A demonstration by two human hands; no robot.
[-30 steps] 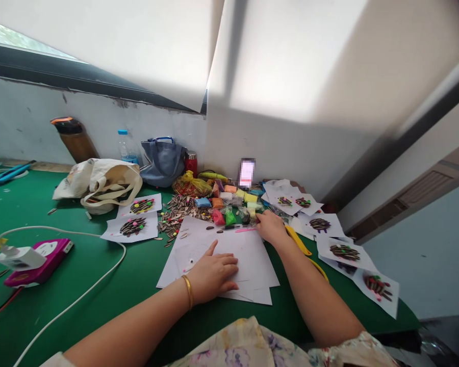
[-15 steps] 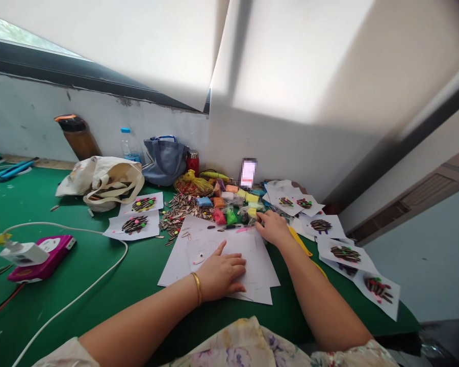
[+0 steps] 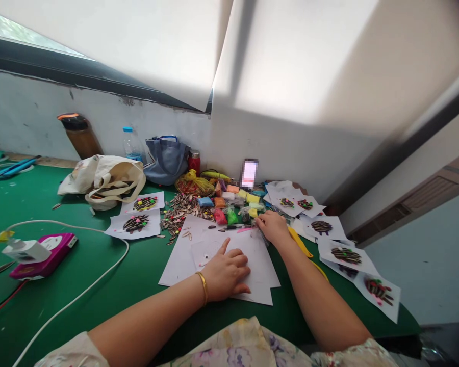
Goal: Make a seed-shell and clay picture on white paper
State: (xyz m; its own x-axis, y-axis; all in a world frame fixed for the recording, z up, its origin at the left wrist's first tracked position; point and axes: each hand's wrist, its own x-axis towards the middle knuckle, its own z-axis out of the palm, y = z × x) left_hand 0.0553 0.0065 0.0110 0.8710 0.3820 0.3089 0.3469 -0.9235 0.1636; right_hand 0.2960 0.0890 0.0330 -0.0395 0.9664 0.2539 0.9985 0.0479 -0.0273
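My left hand (image 3: 226, 272), with a gold bangle at the wrist, lies flat with fingers spread on a stack of white paper sheets (image 3: 183, 255) on the green table (image 3: 130, 275). My right hand (image 3: 272, 227) is curled at the far edge of the paper, next to small bags of coloured clay (image 3: 229, 214) and a pink stick (image 3: 245, 230); what its fingers pinch is hidden. A pile of sunflower seeds (image 3: 178, 213) lies just left of the clay.
Paper cards with seed pictures lie at the left (image 3: 135, 223) and along the right edge (image 3: 346, 254). A cloth bag (image 3: 105, 178), a blue bag (image 3: 166, 159), bottles and a phone (image 3: 249, 172) stand by the wall. A pink device (image 3: 42, 255) with a white cable (image 3: 99, 275) lies at the left.
My left hand has slid a little to the right on the paper. My right hand stays at the far paper edge, shifted slightly. The view has drifted a bit.
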